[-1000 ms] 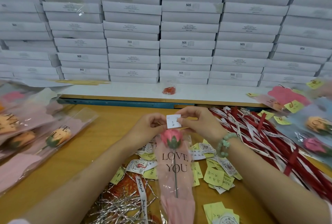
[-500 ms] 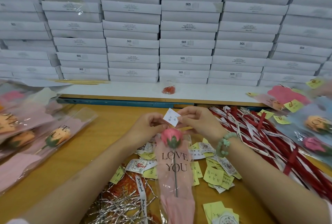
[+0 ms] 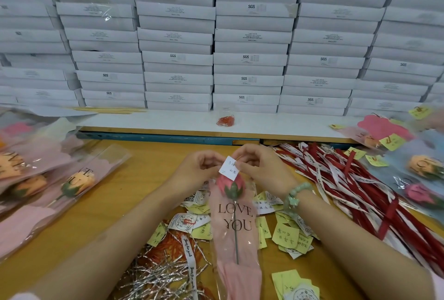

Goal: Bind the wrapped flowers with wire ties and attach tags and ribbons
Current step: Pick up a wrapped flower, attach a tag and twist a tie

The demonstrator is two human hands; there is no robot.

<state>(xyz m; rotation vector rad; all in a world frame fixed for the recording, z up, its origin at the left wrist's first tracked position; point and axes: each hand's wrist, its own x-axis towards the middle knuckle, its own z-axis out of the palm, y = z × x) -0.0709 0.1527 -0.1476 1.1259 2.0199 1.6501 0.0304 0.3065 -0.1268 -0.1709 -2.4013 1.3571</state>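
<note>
The small white paper tag (image 3: pixel 229 168) has been tilted and lowered onto the bud of the pink rose in a clear "LOVE YOU" sleeve (image 3: pixel 232 189), laid on the wooden surface (image 3: pixel 144 179) just below the hands. It is pinched between the left hand (image 3: pixel 199 170) and right hand (image 3: pixel 260 167), so attachment is judged under way.

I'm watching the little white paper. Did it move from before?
Yes. The white paper has tipped cornerwise and come down a little, away from the bag of red clips and toward the pink rose.
</note>
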